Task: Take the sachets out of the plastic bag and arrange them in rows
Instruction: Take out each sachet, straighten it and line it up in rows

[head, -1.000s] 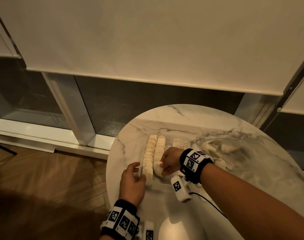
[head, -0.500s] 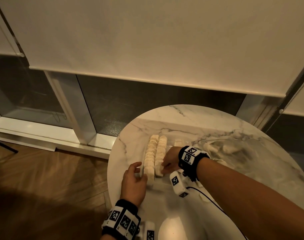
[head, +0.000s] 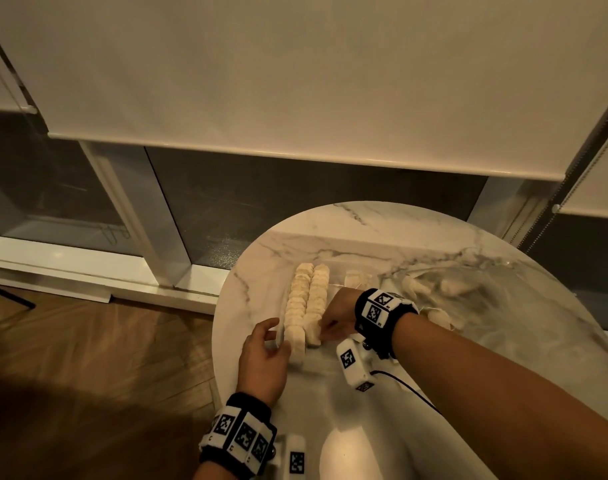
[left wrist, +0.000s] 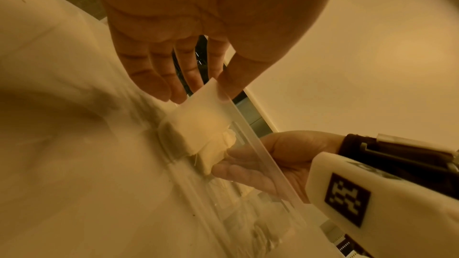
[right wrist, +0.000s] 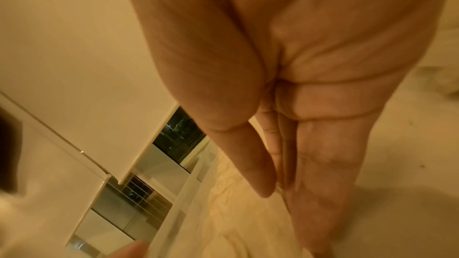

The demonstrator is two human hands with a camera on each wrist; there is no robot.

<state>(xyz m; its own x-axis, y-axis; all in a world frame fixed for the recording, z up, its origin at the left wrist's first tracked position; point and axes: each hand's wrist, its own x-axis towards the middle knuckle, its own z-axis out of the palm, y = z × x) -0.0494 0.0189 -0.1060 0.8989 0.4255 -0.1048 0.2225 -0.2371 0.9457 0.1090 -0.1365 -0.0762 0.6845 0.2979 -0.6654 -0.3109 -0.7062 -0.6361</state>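
Two rows of white sachets lie side by side on the marble table [head: 382, 230], the left row [head: 297, 306] and the right row [head: 318, 299]. They sit inside a clear plastic container whose wall [left wrist: 261, 156] shows in the left wrist view. My left hand [head: 278, 336] is at the near end of the left row, with straight fingers [left wrist: 159, 85] behind the end sachet [left wrist: 201, 113] and the thumb at its corner. My right hand [head: 325, 329] presses straight fingers [right wrist: 310, 193] against the near end of the right row. The crumpled clear plastic bag [head: 468, 292] lies to the right with more sachets in it.
One loose sachet [head: 356, 278] lies just right of the rows. The table's left edge is close beside my left hand, with wooden floor [head: 105, 358] below. A window frame and a lowered blind [head: 295, 81] stand behind the table.
Both hands stay at the near ends of the two rows. My right hand has shifted slightly against the right row; the left hand has barely moved.
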